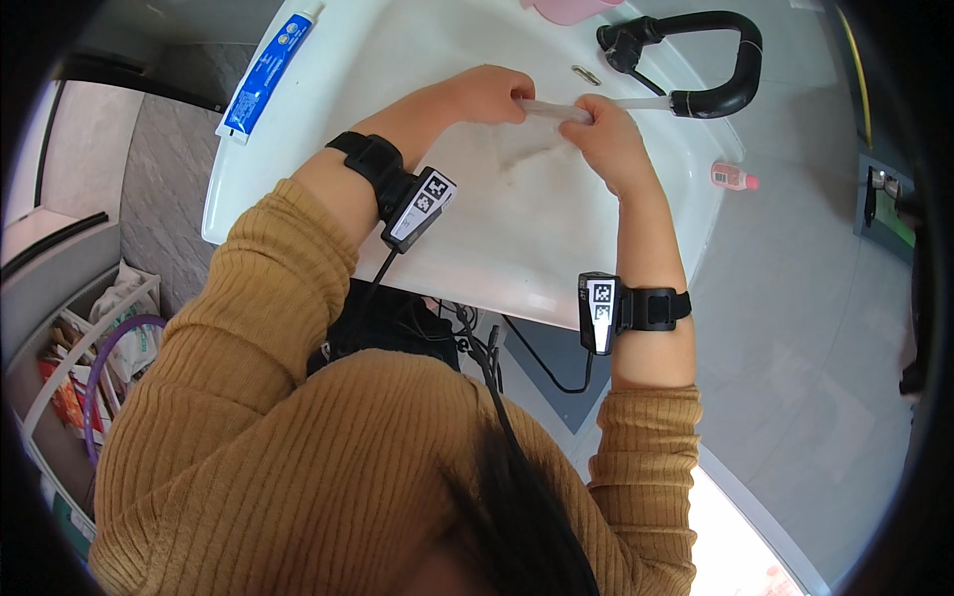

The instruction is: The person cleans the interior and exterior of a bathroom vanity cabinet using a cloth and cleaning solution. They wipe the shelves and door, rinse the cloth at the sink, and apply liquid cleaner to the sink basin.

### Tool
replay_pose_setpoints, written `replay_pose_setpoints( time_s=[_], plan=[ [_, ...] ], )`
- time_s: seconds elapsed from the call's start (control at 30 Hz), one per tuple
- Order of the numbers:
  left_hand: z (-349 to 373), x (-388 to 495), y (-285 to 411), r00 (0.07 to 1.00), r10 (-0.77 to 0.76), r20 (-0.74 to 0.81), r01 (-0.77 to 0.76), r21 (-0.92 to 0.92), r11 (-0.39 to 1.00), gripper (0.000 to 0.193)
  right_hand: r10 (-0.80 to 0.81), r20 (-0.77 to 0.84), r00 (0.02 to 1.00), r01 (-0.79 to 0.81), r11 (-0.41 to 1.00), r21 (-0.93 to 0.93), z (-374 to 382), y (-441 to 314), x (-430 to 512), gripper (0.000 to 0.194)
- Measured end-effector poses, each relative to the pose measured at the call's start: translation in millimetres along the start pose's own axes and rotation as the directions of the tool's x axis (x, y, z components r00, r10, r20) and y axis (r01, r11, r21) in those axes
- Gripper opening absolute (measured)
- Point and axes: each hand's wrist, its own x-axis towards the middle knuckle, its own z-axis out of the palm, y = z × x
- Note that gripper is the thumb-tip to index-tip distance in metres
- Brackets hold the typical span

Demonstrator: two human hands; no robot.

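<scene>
Over a white washbasin (477, 238), both my hands hold a short, whitish translucent strip (555, 111). My left hand (496, 93) pinches its left end with the fingers curled in. At its right end, the thumb and fingers of my right hand (607, 134) close on it. A pale band (645, 103) runs from the spout of the black tap (715, 104) to behind my right hand; whether it is water or a tube I cannot tell. Under the strip, a brownish streak (533, 156) marks the basin floor. The oval overflow slot (586, 75) lies just beyond my hands.
A blue tube (268, 74) with a white cap rests on the basin's left rim. At the back stands a pink container (574, 9). A small pink bottle (734, 176) is right of the basin. Cables (481, 343) hang below the front edge. A storage rack (89, 357) stands at left.
</scene>
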Motion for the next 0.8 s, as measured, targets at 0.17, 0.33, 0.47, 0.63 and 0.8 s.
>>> replay_pose_setpoints(
  time_s=[0.17, 0.33, 0.47, 0.63, 0.8],
  plan=[
    [-4.3, 2.0, -9.1, 1.0, 0.004, 0.015, -0.004, 0.026, 1.0, 0.032, 0.036, -0.124, 0.992, -0.015, 0.986, 0.167, -8.3, 10.6, -1.5, 0.035],
    [-13.0, 1.3, -16.6, 0.998, 0.037, -0.057, -0.043, -0.111, 0.993, 0.028, 0.047, -0.132, 0.99, -0.039, 0.998, 0.057, -16.2, 20.5, -4.3, 0.034],
    [-12.8, 1.0, -16.7, 0.999, 0.014, 0.028, 0.001, -0.482, 0.876, 0.024, 0.043, -0.117, 0.992, -0.029, 0.992, 0.122, -12.9, 21.3, -2.8, 0.033],
    [-10.1, -1.0, -11.8, 0.997, -0.015, 0.08, 0.06, -0.592, 0.804, 0.026, -0.002, 0.029, 1.0, -0.009, 0.935, 0.355, -11.1, 17.3, -1.5, 0.031],
    [-2.0, -5.1, -10.0, 0.95, -0.244, -0.196, 0.055, -0.664, 0.746, 0.032, -0.027, -0.175, 0.984, 0.064, 0.975, 0.211, -6.6, 19.2, -7.8, 0.031]
  ],
)
